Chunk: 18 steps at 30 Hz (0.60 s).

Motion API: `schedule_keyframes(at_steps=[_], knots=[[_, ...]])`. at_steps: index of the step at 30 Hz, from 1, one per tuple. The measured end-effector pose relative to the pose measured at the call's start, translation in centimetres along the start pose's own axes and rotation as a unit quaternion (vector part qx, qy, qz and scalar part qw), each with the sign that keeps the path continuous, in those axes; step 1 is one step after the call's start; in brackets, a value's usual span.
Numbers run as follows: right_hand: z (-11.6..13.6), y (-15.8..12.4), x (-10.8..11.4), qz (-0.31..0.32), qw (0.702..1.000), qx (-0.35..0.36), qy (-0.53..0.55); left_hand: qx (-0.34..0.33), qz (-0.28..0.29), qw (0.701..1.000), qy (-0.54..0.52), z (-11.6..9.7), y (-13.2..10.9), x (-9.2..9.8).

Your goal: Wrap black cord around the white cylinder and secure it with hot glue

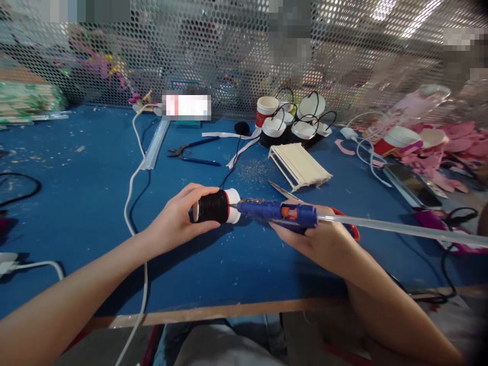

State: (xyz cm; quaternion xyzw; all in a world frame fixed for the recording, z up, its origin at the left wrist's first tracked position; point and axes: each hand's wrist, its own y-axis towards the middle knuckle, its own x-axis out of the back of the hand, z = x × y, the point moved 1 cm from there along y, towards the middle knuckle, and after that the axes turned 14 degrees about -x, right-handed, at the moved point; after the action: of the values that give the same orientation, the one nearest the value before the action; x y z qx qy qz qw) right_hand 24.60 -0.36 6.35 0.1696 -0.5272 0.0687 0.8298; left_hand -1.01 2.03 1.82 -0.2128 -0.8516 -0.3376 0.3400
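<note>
My left hand point(175, 216) grips a small paper cup point(233, 206) lying on its side, its thumb and fingers around the wall. Black cord point(211, 207) is wound over most of the cup, leaving a white band and a thin red line at one end. From the winding a strand runs back toward a small black ball of cord point(241, 128). Wrapped around a blue hot glue gun point(263, 209) is my right hand point(324, 241). The nozzle meets the cup at the edge of the winding. A long clear glue stick point(396, 229) sticks out of the gun's back.
Scissors point(282, 190) lie partly behind the glue gun. Beyond are blue-handled pliers point(194, 152), a bundle of pale sticks point(301, 165) and several cord-handled cups point(273, 127). A white cable point(131, 203) crosses at left. A phone point(412, 185) and pink pieces point(438, 162) lie right.
</note>
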Motion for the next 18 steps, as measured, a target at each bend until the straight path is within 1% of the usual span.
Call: schedule_keyframes(at_steps=[3, 10, 14, 18], knots=[[-0.01, 0.11, 0.03, 0.007, 1.000, 0.001, -0.003, -0.027, 0.012, 0.999, 0.012, -0.31, -0.01, 0.02], [0.16, 0.33, 0.01, -0.026, 0.999, -0.008, -0.024, -0.067, 0.035, 0.997, 0.035, -0.66, -0.10, -0.16], [0.28, 0.33, -0.01, -0.044, 0.998, -0.014, -0.030, -0.076, 0.041, 0.995, 0.044, -0.69, -0.15, -0.20], [0.10, 0.02, 0.25, -0.043, 0.998, 0.011, -0.042, -0.071, 0.041, 0.995, 0.052, -0.61, -0.21, -0.17]])
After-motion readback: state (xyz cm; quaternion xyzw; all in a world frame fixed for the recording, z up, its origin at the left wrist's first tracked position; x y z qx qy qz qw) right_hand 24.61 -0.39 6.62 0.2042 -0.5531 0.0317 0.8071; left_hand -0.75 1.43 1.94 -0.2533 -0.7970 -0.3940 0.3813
